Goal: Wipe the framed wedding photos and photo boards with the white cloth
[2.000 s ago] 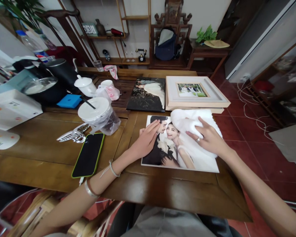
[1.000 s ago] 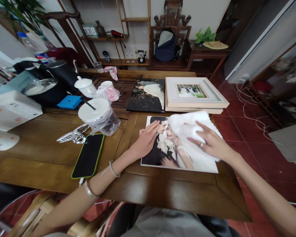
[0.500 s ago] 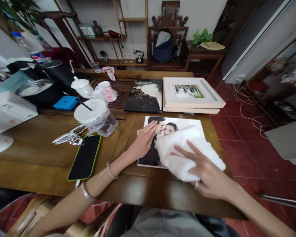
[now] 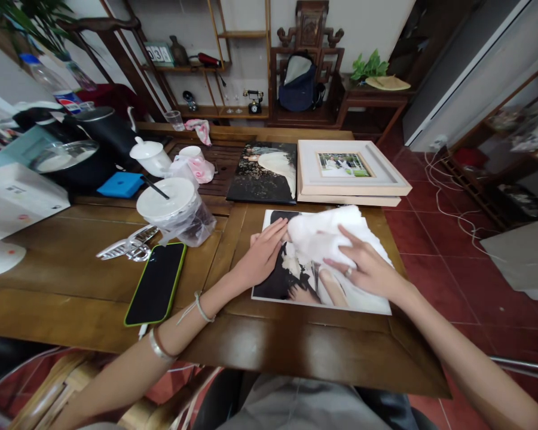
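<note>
Soft, rather dim indoor light leaves a pale, hazy glare on the brown wooden surface (image 4: 233, 334) near its front edge. The white towel (image 4: 318, 236) looks nearly washed out. Wide-angle distortion stretches the view's margins; the leafy plant (image 4: 27, 27) at upper left is blurred.

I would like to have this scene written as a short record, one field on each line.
Left hand: the left hand lies flat, fingers over the left part of the photo print
Right hand: the right hand is on the white cloth
Photo print: on the wooden table, partly covered by cloth and hand
Beyond the print: dark picture panel, with framed picture to its right
Left of the print: phone, screen dark; lidded cup with straw
</note>
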The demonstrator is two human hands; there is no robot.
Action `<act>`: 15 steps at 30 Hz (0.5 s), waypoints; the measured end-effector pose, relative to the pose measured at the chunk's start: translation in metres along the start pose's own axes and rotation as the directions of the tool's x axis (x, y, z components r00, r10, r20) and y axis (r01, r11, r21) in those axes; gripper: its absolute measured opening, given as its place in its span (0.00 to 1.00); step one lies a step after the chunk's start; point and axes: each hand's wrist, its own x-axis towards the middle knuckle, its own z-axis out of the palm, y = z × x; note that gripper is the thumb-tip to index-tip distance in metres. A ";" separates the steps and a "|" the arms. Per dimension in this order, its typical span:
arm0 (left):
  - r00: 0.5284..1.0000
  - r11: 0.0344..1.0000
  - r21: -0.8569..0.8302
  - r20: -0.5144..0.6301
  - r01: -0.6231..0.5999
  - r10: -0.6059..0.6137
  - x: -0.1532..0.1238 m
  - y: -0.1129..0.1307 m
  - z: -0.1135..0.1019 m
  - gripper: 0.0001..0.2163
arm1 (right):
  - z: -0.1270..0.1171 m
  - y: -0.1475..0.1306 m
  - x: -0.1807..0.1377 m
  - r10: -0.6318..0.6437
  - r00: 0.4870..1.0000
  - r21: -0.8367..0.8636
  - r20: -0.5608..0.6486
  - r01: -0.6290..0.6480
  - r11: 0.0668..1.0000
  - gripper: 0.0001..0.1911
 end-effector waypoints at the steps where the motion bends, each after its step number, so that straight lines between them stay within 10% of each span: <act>1: 1.000 1.000 -0.002 -0.004 -0.006 0.006 0.000 0.000 0.000 0.21 | 0.001 0.007 0.011 0.018 1.000 -0.016 -0.019 -0.018 1.000 0.13; 8: 0.999 0.999 0.001 0.007 0.046 -0.046 0.000 0.001 0.001 0.21 | 0.000 0.019 0.048 0.013 0.999 -0.070 -0.049 -0.017 0.997 0.12; 15: 0.998 0.999 -0.014 -0.044 0.045 -0.046 0.000 0.002 0.003 0.20 | 0.007 -0.028 -0.010 -0.030 0.997 -0.118 0.068 0.038 0.992 0.08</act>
